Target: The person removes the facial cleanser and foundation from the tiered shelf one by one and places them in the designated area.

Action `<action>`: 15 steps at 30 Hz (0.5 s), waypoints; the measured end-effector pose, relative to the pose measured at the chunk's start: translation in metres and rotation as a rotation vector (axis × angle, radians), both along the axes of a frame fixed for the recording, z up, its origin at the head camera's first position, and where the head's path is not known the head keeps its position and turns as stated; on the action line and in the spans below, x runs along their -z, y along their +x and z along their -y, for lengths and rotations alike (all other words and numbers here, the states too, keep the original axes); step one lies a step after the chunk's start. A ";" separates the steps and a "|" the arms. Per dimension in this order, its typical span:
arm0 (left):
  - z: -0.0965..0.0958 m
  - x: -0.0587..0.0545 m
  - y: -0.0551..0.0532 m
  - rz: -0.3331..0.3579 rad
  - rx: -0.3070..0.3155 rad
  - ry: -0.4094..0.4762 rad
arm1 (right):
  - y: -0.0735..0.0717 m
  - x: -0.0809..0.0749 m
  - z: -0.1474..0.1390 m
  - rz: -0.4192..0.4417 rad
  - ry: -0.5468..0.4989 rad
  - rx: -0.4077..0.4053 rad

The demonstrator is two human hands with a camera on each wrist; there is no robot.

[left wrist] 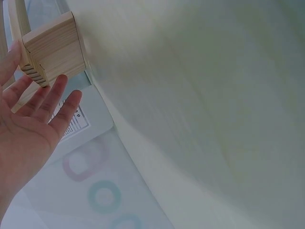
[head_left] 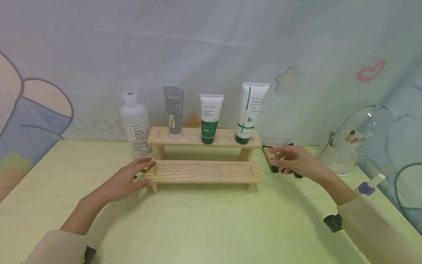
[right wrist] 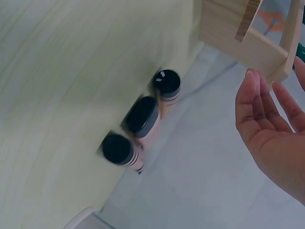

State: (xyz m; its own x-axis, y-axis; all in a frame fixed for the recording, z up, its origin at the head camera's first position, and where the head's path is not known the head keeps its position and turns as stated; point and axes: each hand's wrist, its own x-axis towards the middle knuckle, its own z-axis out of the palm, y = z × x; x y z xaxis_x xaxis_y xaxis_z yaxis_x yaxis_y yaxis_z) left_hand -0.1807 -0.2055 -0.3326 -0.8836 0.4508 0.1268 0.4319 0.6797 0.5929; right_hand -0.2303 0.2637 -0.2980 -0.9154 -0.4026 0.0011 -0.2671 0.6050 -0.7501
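Note:
My left hand [head_left: 126, 179] holds the left end of the lower step of a two-tier wooden display stand [head_left: 204, 171], thumb at the front corner and fingertips at the back one. The left wrist view shows my fingers spread around the end of the wood [left wrist: 57, 45]. On the upper step stand a grey tube [head_left: 174, 113], a white-and-green tube [head_left: 211, 117] and a taller white tube [head_left: 252, 110], all caps down. My right hand [head_left: 298, 163], fingers loosely bent and holding nothing, hovers over several black-capped tubes [right wrist: 143, 117] lying right of the stand.
A white pump-less bottle [head_left: 136, 126] stands behind the stand's left end. To the far right are a clear-walled holder [head_left: 339, 157] with brushes and a small purple bottle [head_left: 366, 187] with a white cap. A printed cloth backdrop [head_left: 211, 44] hangs behind the table [head_left: 211, 227].

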 end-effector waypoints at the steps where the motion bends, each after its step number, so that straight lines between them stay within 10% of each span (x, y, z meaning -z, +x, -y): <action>1: 0.000 0.000 0.000 -0.002 0.002 0.000 | 0.000 0.000 0.003 -0.003 -0.001 -0.008; 15: 0.001 0.001 -0.001 0.000 0.005 -0.002 | 0.002 -0.006 0.042 -0.012 -0.070 -0.116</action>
